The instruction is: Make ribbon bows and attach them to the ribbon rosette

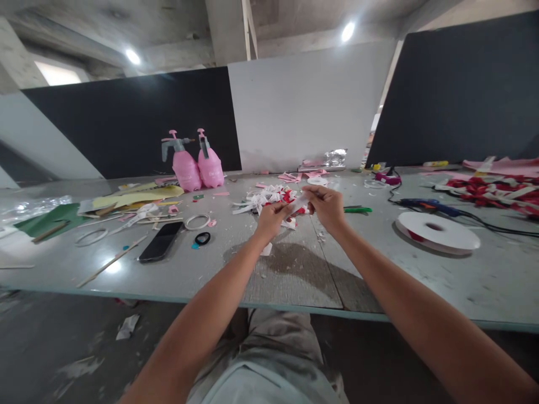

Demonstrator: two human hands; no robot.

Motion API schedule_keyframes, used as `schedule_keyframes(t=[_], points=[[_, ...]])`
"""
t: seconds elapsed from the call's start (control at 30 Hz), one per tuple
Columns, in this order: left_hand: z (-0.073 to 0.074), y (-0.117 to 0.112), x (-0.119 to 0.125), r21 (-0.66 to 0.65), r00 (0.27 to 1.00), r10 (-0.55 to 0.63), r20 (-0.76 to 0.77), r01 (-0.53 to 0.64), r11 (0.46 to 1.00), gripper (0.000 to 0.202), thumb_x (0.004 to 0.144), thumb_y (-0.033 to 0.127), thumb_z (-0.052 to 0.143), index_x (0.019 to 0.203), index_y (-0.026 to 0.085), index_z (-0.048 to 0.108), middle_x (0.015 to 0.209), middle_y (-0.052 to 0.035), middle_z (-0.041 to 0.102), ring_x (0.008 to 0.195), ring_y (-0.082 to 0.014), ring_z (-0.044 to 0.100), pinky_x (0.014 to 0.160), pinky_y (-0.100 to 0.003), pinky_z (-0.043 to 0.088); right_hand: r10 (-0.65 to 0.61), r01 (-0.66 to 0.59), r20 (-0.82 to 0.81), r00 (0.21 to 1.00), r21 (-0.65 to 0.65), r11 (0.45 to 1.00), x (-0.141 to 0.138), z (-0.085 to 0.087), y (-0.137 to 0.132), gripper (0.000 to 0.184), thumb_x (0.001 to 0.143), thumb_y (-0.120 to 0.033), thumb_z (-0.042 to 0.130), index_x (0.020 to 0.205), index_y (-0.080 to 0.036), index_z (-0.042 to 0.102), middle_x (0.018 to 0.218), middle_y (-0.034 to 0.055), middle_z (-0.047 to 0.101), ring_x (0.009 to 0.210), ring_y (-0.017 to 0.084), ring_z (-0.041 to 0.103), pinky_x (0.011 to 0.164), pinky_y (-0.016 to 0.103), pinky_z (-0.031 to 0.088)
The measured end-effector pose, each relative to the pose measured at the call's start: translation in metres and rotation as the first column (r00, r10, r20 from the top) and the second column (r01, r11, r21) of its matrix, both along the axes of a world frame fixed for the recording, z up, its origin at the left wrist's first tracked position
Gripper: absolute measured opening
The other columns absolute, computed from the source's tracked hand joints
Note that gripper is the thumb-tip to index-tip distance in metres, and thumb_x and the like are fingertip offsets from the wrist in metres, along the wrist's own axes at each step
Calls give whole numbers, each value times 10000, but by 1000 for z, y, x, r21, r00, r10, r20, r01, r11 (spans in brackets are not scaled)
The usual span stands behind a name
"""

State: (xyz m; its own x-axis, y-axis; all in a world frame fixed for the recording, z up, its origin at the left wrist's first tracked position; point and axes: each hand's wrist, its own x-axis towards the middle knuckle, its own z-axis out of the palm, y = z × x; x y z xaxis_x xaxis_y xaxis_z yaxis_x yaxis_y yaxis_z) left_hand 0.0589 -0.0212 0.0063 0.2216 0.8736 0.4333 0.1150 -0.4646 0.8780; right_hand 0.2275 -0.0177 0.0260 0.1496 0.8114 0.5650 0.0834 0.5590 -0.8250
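Both my hands are raised above the grey table [168, 269] and pinch one short white ribbon strip [300, 203] between them. My left hand [272, 216] grips its lower left end with closed fingers. My right hand [326, 206] holds the upper right end, fingers curled. Just behind the hands lies a heap of white and red ribbon pieces [265, 199]. A small white scrap [266, 249] lies on the table under my left wrist.
A black phone [160, 241], rings and wooden sticks lie left of centre. Two pink spray bottles [197, 163] stand at the back. A white ribbon spool [437, 231], a blue glue gun with cable [425, 205] and a red-white ribbon pile [492, 188] sit right. A green-handled tool [357, 210] lies beside my right hand.
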Motion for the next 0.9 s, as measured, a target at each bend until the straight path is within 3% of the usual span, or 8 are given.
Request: schedule_keyframes(t=[0.2, 0.4, 0.53, 0.63, 0.9], points=[[-2, 0, 0, -34, 990, 78, 119, -74, 997, 300, 773, 436, 688, 917, 185, 767, 741, -28, 705, 630, -110, 562, 630, -244, 415, -6, 6, 26, 1000, 14, 1000, 2, -4, 4, 303, 768, -357, 642, 935, -122, 736, 452, -47, 518, 376, 70, 439, 378, 189, 345], [0, 0, -1, -52, 960, 122, 252, -113, 992, 295, 672, 415, 772, 827, 165, 744, 743, -21, 678, 656, -108, 558, 639, -243, 424, -26, 24, 59, 998, 26, 999, 3, -5, 6, 308, 774, -366, 635, 934, -124, 738, 445, -46, 509, 374, 75, 424, 375, 194, 334], [1, -3, -3, 19, 986, 114, 119, -117, 993, 274, 714, 415, 726, 781, 155, 673, 634, 18, 569, 577, -87, 471, 571, -225, 361, -30, 28, 73, 997, 33, 999, 2, -3, 3, 305, 773, -366, 633, 924, -124, 740, 443, -44, 506, 376, 76, 420, 378, 196, 337], [-1, -4, -3, 97, 999, 47, -1, -46, 994, 231, 771, 386, 649, 756, 164, 587, 636, 34, 506, 567, -81, 420, 560, -220, 335, -17, 15, 86, 996, 31, 999, 1, -2, 0, 286, 770, -353, 636, 915, -131, 744, 441, -44, 506, 378, 78, 420, 381, 199, 343], [-8, 0, -2, 132, 991, -116, -70, 124, 983, 198, 794, 342, 553, 755, 193, 426, 662, 50, 406, 585, -85, 367, 559, -224, 308, 53, -53, 79, 995, -2, 999, -2, -3, -2, 287, 762, -361, 641, 901, -129, 736, 444, -41, 517, 365, 82, 431, 370, 206, 350]])
